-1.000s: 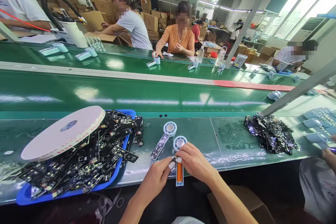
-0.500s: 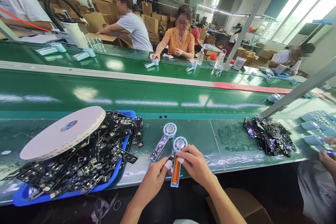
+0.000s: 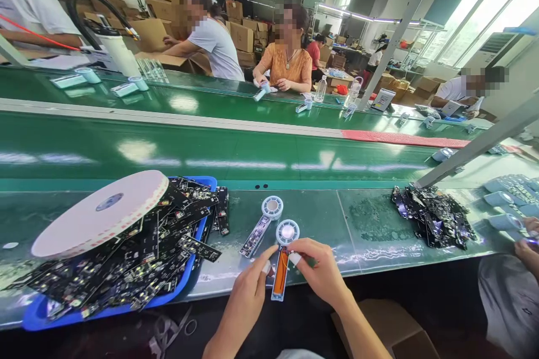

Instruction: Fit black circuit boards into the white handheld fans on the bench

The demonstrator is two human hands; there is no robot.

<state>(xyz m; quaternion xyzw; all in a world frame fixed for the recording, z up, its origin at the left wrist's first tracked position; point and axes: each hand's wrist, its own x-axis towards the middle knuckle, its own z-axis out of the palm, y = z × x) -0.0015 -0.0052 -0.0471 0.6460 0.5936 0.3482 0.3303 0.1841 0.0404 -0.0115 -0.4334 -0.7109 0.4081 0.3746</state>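
The left hand [image 3: 246, 300] is pinched with taped fingertips on the left edge of a small fan shell [image 3: 281, 262], and the right hand [image 3: 320, 272] is pinched on its right edge, just below the round head. The shell is held over the near edge of the counter [image 3: 337, 219], handle toward the person, with an orange battery [image 3: 278, 276] seated in the open handle. A second shell [image 3: 263, 224], fitted with a dark board, lies just beyond on the counter. A blue tray [image 3: 185, 286] heaped with circuit boards [image 3: 126, 261] sits to the left, with a tape reel [image 3: 101, 213] resting on the heap. A further pile of boards [image 3: 435, 216] lies well to the right, near another person's hand [image 3: 528, 247].

The step appears to be seating the parts in the handle. It is judged best done with the shell steadied from both sides, pressure kept even and light, and the wires kept from being trapped beneath the battery.
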